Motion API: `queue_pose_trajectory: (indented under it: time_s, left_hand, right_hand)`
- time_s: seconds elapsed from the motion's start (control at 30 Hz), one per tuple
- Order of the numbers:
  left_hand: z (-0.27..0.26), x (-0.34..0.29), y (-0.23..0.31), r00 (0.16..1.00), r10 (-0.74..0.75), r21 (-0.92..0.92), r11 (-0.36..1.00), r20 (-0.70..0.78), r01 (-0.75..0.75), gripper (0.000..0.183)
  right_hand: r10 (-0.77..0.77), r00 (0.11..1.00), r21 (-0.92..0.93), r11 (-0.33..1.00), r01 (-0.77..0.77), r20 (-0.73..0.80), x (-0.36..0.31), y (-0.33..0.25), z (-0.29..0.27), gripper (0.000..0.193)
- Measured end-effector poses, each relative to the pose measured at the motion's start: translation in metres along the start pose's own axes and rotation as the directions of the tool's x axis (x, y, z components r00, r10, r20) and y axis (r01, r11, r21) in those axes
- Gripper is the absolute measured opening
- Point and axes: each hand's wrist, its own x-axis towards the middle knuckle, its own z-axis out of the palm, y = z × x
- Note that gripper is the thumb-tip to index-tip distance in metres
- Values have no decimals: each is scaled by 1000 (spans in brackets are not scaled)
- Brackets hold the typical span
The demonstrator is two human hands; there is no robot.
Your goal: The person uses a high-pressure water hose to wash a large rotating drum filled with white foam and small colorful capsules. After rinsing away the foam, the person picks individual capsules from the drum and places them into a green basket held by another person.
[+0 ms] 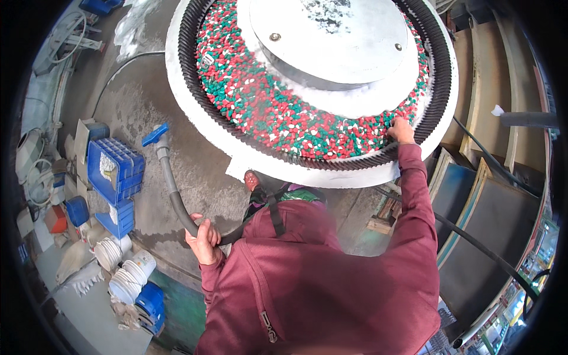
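Note:
My left hand is wrapped round a grey hose, which rises over the floor and ends in a blue T-shaped fitting. Ahead stands a big round white bowl-like machine with a ribbed dark inner wall. Its ring-shaped channel is filled with small red, green and white pieces around a raised white centre cover. At the right side of the channel, my right hand reaches over the rim, its fingers curled down among the pieces. The fingertips are partly hidden, and what they hold cannot be made out.
Blue crates, a red container and stacked white buckets stand at the left. Long trough-like panels lie at the right, with a dark hose running across them. Wet patches mark the concrete floor.

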Motion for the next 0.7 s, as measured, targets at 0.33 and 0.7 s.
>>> queue_pose_trajectory:
  time_s: [0.33, 0.7]
  left_hand:
    - [4, -2, 4, 1000, 18, -14, 1000, 4, -18, 21]
    - [-11, -9, 0, 998, 1, -46, 999, -64, -4, 21]
  right_hand:
    - [-326, 937, 392, 884, 255, 124, 7, -83, 14, 32]
    - [-365, 813, 105, 928, 358, 454, 4, -126, 33, 18]
